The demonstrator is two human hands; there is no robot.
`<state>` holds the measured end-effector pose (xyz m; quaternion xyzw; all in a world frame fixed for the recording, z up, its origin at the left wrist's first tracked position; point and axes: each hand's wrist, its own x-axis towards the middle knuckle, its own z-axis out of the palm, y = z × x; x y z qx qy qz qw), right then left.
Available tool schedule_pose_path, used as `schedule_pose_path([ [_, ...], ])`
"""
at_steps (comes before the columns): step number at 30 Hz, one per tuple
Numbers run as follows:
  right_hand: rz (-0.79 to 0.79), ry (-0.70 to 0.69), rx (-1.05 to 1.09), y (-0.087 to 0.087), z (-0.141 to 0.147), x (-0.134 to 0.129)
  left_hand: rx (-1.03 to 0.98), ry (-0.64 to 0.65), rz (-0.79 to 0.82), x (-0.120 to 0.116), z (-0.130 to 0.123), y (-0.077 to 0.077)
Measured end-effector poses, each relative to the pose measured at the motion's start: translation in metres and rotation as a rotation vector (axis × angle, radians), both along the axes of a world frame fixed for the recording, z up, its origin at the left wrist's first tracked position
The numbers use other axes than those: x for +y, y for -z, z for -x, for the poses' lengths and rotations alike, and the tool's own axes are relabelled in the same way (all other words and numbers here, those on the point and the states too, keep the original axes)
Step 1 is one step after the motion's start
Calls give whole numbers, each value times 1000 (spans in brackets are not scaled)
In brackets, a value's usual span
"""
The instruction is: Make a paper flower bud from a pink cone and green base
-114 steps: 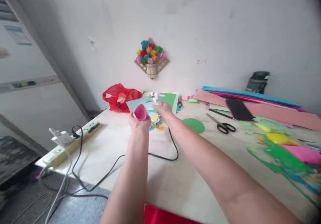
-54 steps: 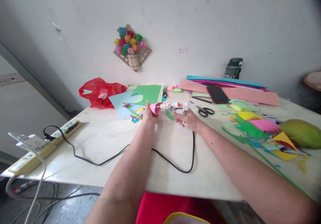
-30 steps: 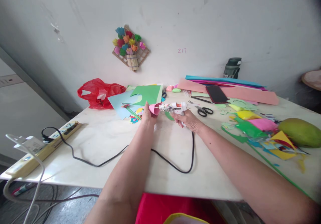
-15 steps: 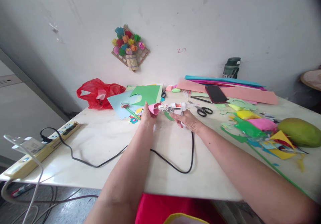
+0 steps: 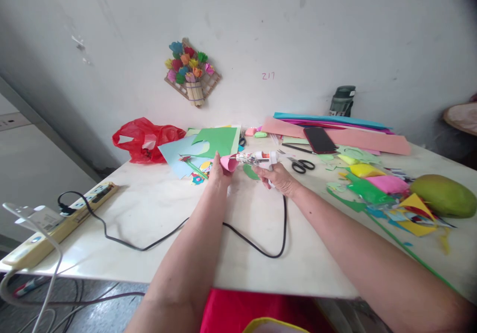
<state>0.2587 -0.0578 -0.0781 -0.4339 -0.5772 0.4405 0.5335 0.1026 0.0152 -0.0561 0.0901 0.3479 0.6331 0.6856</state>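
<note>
Rolled pink paper [image 5: 228, 163] is held in my left hand [image 5: 219, 171], its open end facing right. My right hand [image 5: 278, 177] is wrapped round the grip of a white hot glue gun [image 5: 264, 158], whose nozzle points left at the mouth of the roll. From here I cannot tell whether the tip touches the paper. A green paper piece [image 5: 251, 172] lies on the table just under the gun. Left of my left hand are a paper flower with a green stem [image 5: 196, 167] and small colourful cut-outs [image 5: 198, 179].
Black-handled scissors [image 5: 302, 165] and a phone [image 5: 319, 140] lie right of the gun. A black cord [image 5: 257, 247] loops across the table towards a power strip [image 5: 80, 208]. A red plastic bag [image 5: 149, 139] stands back left; clay packets [image 5: 372, 184] and a green fruit [image 5: 443, 195] sit right.
The glue gun has shifted very slightly, with its nozzle still at the pink roll. Both hands keep their hold, and the whole view has moved a little.
</note>
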Motion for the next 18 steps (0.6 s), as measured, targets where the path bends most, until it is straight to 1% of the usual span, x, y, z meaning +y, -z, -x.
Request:
schedule_pose_path([
  [10, -13, 13, 22, -3, 1, -2, 19, 5, 26, 0, 0, -1],
  [18, 1, -9, -33, -4, 0, -3, 15, 21, 15, -2, 0, -3],
])
